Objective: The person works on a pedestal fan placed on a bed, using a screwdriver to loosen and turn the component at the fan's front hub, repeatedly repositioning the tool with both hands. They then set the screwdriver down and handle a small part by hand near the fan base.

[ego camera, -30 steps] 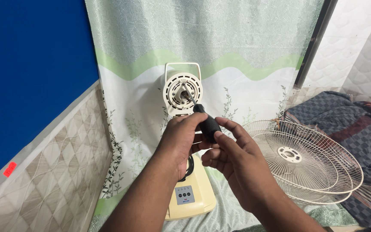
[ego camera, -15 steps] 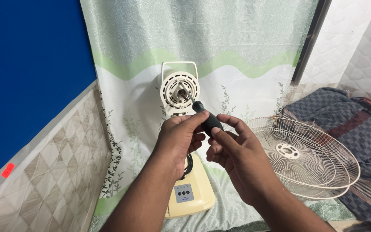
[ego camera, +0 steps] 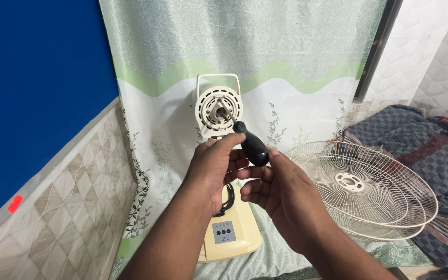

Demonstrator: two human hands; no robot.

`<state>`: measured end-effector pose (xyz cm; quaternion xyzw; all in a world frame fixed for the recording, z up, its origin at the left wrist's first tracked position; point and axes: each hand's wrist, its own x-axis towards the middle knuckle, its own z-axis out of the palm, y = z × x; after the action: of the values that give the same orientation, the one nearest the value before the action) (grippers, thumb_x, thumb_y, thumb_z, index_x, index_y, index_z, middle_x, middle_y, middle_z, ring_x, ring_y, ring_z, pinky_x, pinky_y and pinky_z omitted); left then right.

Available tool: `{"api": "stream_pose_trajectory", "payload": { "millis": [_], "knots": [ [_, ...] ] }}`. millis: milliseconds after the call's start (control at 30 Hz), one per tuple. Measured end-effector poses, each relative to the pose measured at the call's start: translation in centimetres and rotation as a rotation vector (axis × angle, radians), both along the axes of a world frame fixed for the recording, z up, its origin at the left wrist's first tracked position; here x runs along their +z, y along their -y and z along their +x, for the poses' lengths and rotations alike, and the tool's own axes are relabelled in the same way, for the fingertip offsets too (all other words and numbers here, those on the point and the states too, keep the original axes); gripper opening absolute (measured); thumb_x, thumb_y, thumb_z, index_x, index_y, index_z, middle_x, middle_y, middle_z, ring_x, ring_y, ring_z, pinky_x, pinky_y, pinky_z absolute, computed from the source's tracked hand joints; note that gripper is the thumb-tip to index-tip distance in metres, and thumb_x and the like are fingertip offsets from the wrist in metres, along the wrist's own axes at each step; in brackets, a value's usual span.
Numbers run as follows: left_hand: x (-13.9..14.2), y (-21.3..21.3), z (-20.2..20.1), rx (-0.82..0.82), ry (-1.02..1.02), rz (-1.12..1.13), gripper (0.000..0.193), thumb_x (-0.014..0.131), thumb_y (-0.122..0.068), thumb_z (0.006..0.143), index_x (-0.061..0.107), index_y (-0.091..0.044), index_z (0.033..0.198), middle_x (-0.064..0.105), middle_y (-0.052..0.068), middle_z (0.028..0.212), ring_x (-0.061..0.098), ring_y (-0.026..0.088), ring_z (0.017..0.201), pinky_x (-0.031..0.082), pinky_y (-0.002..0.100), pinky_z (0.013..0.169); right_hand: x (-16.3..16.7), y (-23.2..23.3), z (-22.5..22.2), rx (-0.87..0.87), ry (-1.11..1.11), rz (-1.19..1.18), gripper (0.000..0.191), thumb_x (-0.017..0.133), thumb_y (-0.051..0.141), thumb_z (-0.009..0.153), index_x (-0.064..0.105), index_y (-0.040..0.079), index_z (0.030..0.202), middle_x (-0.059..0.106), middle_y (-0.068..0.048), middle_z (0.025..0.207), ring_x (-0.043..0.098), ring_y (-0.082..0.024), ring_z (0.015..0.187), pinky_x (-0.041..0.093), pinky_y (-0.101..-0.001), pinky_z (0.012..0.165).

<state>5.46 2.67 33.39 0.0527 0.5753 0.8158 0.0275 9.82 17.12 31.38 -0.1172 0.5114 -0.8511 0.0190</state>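
A cream table fan (ego camera: 218, 106) stands upright with its guards off, its round motor housing bare. A screwdriver with a black handle (ego camera: 252, 147) points up and left, its tip at the centre of the motor housing. My left hand (ego camera: 214, 168) and my right hand (ego camera: 276, 192) both have fingers on the handle, the left from the left side, the right from below and right. The fan's base (ego camera: 229, 233) with several small buttons lies under my hands, partly hidden.
Two cream wire fan guards (ego camera: 364, 189) lie stacked on the floor cloth to the right. A dark checked blanket (ego camera: 426, 150) is heaped at the far right. A patterned curtain (ego camera: 245, 52) hangs behind the fan; a tiled, blue-painted wall (ego camera: 37, 129) runs along the left.
My hands have drawn slightly down and back from the fan head, so more of the screwdriver shaft and handle shows. The screwdriver tip stays at the motor centre.
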Motion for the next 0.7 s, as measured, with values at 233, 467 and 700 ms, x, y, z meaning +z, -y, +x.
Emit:
{"api": "stream_pose_trajectory", "payload": {
  "millis": [233, 467, 700],
  "knots": [
    [0.4, -0.1, 0.8, -0.015, -0.018, -0.149, 0.033, 0.069, -0.044, 0.083, 0.07, -0.011, 0.087, 0.071, 0.001, 0.083, 0.066, 0.013, 0.078, 0.048, 0.033, 0.077, -0.4, -0.4, -1.0, -0.088, -0.055, 0.01, 0.041, 0.05, 0.024, 0.103, 0.057, 0.0, 0.135, 0.068, -0.009, 0.089, 0.066, -0.017, 0.074, 0.057, -0.0353, 0.074],
    [0.5, -0.3, 0.9, 0.013, 0.019, -0.214, 0.041, 0.075, -0.048, 0.076, 0.069, -0.013, 0.096, 0.073, 0.002, 0.094, 0.065, 0.014, 0.087, 0.049, 0.036, 0.084, -0.2, -0.5, -1.0, -0.136, -0.032, 0.034, 0.042, 0.056, 0.024, 0.099, 0.056, 0.003, 0.135, 0.065, -0.007, 0.084, 0.066, -0.015, 0.073, 0.058, -0.0346, 0.074],
    [0.3, 0.0, 0.5, -0.003, -0.008, -0.131, 0.027, 0.072, -0.036, 0.08, 0.069, -0.014, 0.095, 0.071, 0.001, 0.086, 0.066, 0.012, 0.08, 0.047, 0.034, 0.083, 0.0, -0.7, -0.9, -0.125, -0.019, 0.018, 0.04, 0.053, 0.027, 0.1, 0.056, 0.004, 0.133, 0.066, -0.009, 0.086, 0.065, -0.017, 0.073, 0.056, -0.0341, 0.072]
  ]
}}
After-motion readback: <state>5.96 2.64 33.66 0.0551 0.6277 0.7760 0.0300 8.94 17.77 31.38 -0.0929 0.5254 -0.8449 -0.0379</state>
